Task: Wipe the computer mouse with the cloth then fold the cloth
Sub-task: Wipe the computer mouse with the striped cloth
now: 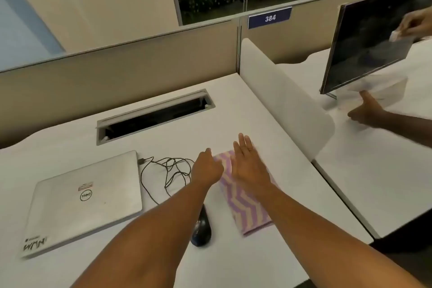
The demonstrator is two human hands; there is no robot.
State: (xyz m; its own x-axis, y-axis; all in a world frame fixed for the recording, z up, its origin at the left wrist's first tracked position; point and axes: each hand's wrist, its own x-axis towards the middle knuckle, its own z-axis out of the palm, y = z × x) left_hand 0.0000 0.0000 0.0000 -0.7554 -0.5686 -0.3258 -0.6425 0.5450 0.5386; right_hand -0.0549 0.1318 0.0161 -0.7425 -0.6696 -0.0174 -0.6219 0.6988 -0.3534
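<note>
A purple and cream zigzag cloth (247, 210) lies folded into a long strip on the white desk (233, 105). My right hand (249, 166) rests flat on its far half, fingers spread and straight. My left hand (207, 169) is at the cloth's far left corner, fingers curled at its edge; whether it pinches the cloth is hidden. A black computer mouse (201, 229) sits on the desk just left of the cloth's near end, partly under my left forearm.
A closed silver laptop (86, 199) lies at the left, with a tangled black cable (168, 170) beside it. A cable slot (154, 117) opens at the back. A white divider (285, 98) borders the right; beyond it another person's hands (364, 112) handle a monitor (367, 44).
</note>
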